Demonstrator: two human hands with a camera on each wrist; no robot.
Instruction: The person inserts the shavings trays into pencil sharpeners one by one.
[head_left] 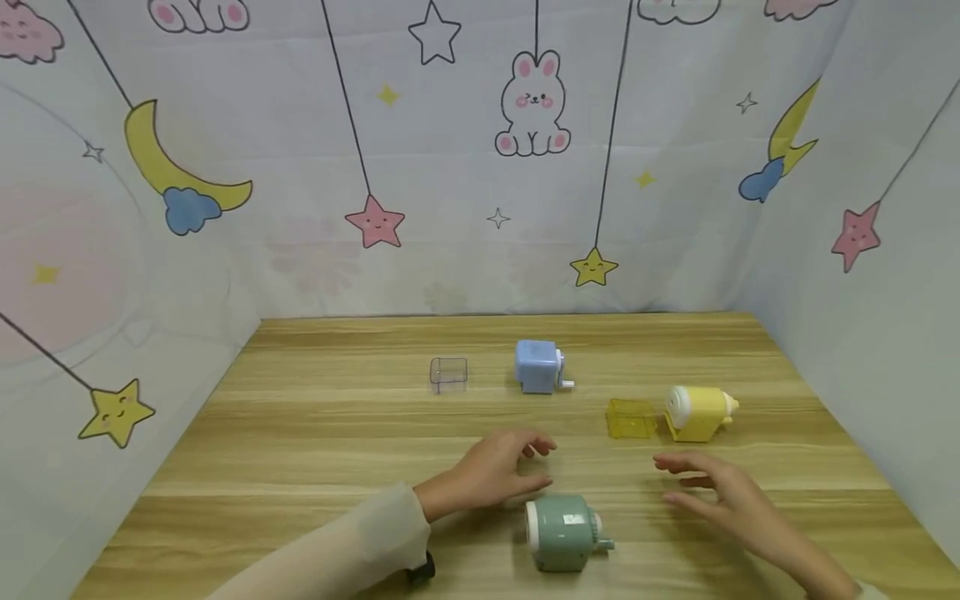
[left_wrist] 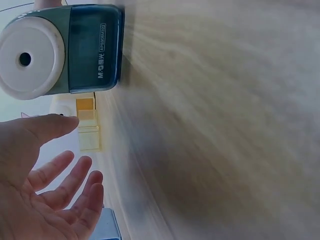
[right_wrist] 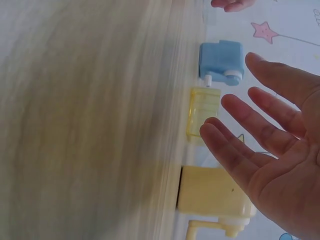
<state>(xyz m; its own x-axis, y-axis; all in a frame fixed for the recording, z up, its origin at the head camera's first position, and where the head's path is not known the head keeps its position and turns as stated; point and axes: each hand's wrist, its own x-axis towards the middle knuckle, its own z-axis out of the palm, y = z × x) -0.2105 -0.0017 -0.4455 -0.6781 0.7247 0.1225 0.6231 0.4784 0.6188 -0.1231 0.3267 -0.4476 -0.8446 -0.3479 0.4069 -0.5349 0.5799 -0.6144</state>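
Observation:
A green crank pencil sharpener [head_left: 564, 533] stands near the front of the table, its white round face turned left and its crank to the right. Just behind and left of it hovers my left hand [head_left: 491, 471], fingers loosely bent and holding nothing. My right hand [head_left: 723, 500] is in the air to the right, fingers extended, nearest the yellow pencil sharpener [head_left: 701, 414]. Left of that sharpener lies a clear yellow shavings drawer [head_left: 630, 418]. In the left wrist view, the green sharpener's tinted drawer [left_wrist: 96, 50] sits in its body.
Farther back is a blue crank pencil sharpener [head_left: 536, 367], with a clear colourless drawer [head_left: 448, 372] to its left. The wooden table [head_left: 315, 442] is bordered by a printed fabric backdrop [head_left: 450, 283] behind and at both sides.

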